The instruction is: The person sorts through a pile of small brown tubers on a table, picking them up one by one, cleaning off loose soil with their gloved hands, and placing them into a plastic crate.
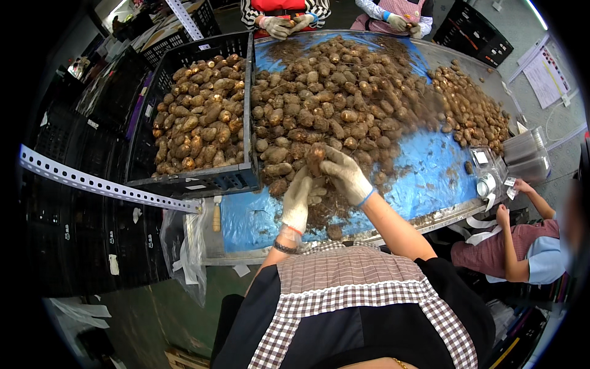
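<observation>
Both my hands wear whitish knitted gloves in front of the heap of taro corms [332,92]. My right hand [347,175] is closed round a brown, soil-covered taro [315,158], its fingers curled over the right side. From below and to the left, my left hand [301,198] meets the same taro's lower end, thumb up and other fingers bent. Part of that grip is hidden behind the glove. Under my hands, loose soil and root scraps [329,212] lie on the blue plastic sheet [246,224].
A black crate [251,123] of taros stands left, beside a wooden-handled tool [217,214]. Smaller taros [470,104] lie far right, near clear plastic boxes [527,154] and a white roll [485,184]. Two gloved people work opposite; another person [522,240] handles labels at right. A perforated metal bar [104,183] crosses left.
</observation>
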